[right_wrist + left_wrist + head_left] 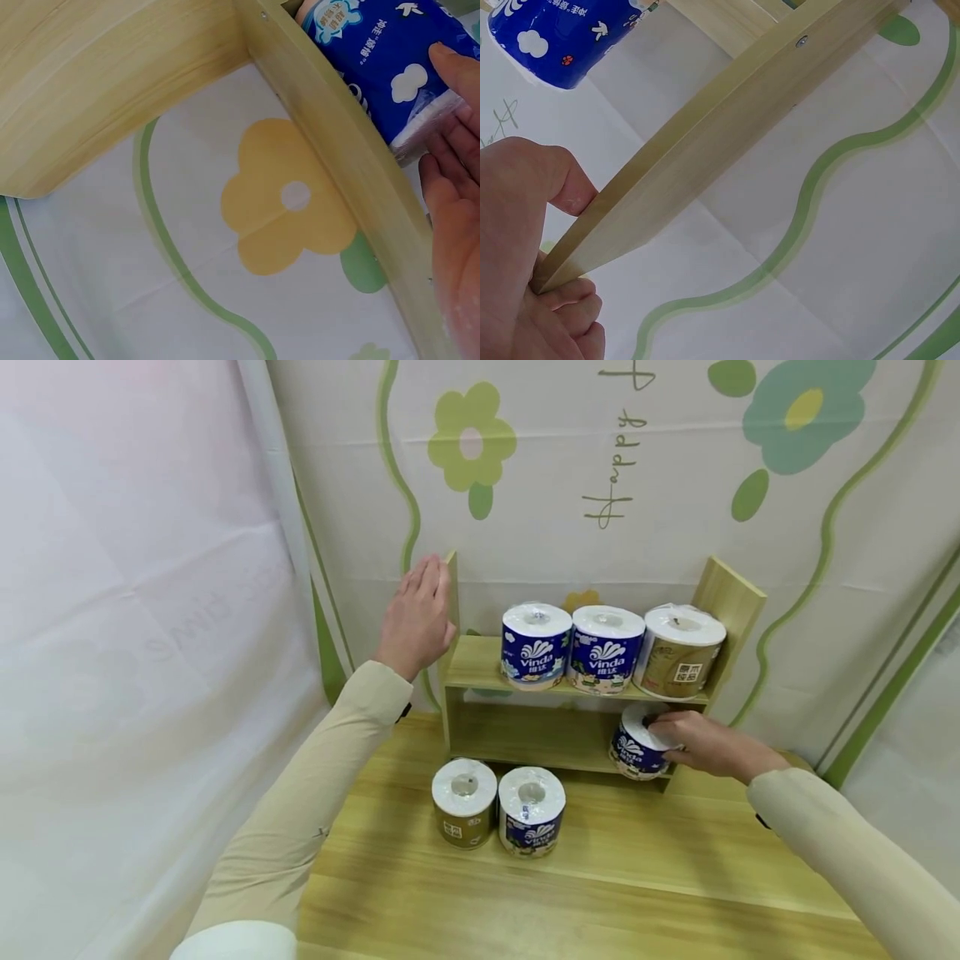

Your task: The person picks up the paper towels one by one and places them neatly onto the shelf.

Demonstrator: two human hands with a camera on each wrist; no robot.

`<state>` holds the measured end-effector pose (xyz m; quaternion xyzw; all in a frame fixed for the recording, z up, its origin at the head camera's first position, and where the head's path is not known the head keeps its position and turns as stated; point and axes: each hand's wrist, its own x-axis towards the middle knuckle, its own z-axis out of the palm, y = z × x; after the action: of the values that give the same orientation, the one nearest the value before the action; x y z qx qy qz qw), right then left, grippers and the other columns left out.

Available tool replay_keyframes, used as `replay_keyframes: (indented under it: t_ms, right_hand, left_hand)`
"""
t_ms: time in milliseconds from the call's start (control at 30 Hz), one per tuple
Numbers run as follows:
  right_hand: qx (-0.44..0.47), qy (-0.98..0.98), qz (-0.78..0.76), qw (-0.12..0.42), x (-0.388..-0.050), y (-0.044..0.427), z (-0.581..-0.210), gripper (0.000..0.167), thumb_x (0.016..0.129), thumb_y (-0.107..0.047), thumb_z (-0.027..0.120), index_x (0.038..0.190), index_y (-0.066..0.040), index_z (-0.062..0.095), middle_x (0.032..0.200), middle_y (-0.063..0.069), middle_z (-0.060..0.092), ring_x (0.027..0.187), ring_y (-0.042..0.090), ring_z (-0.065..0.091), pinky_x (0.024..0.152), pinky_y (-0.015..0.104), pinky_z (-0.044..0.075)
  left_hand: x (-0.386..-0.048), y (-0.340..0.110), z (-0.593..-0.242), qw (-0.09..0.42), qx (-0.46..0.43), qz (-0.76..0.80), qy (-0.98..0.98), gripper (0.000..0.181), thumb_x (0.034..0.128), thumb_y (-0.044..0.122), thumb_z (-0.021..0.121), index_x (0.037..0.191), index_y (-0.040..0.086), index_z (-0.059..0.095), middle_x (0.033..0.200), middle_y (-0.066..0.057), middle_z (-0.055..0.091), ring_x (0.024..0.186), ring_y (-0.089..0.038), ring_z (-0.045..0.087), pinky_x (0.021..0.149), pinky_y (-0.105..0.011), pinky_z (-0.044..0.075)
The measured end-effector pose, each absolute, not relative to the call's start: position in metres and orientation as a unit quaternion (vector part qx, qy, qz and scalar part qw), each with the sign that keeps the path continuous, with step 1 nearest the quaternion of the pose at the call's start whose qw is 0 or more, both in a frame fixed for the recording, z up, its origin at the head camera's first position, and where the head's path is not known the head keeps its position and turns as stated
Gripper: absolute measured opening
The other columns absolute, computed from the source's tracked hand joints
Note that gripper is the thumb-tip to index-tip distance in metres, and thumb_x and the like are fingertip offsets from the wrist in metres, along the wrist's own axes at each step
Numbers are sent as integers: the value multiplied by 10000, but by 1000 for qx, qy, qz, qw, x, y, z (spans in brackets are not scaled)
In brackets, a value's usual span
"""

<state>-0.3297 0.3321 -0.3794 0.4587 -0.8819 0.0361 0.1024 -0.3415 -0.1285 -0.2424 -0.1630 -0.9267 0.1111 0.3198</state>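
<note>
My left hand [418, 618] holds the left side panel [667, 165] of a small wooden shelf [474, 662]; in the left wrist view its thumb lies on one side of the board and its fingers on the other. With my right hand [705, 743] I grip a blue-wrapped toilet roll [636, 758] at the right end of the lower tier, under the upper board. The right wrist view shows the thumb on the blue wrapper [409, 82] and fingers at the roll's end. On the upper tier stand two blue toilet rolls [534, 662] and one gold-brown toilet roll [663, 664].
In front of the shelf, a gold-brown toilet roll [453, 831] and a blue toilet roll [528, 837] stand side by side on the wooden table [600, 893]. A patterned cloth [540, 485] hangs behind, and white cloth [135, 610] hangs at the left.
</note>
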Motion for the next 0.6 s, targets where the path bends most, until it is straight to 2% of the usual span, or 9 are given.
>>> replay_keyframes:
  t_ms: [267, 600]
  right_hand:
    - [449, -886, 42, 109, -334, 332, -380, 332, 810, 53, 832, 1129, 54, 741, 1071, 202, 758, 952, 350, 735, 782, 465, 642]
    - [414, -906, 41, 76, -335, 331, -381, 335, 854, 68, 777, 1184, 70, 715, 1120, 207, 746, 998, 355, 725, 842, 498, 634]
  left_hand:
    - [-342, -129, -242, 321, -162, 109, -927, 678, 1020, 180, 526, 1576, -139, 305, 1671, -292, 352, 1598, -385, 322, 1338, -449, 272]
    - [-342, -129, -244, 323, -166, 109, -925, 669, 1021, 181, 521, 1571, -138, 313, 1665, -291, 365, 1595, -383, 331, 1333, -445, 283]
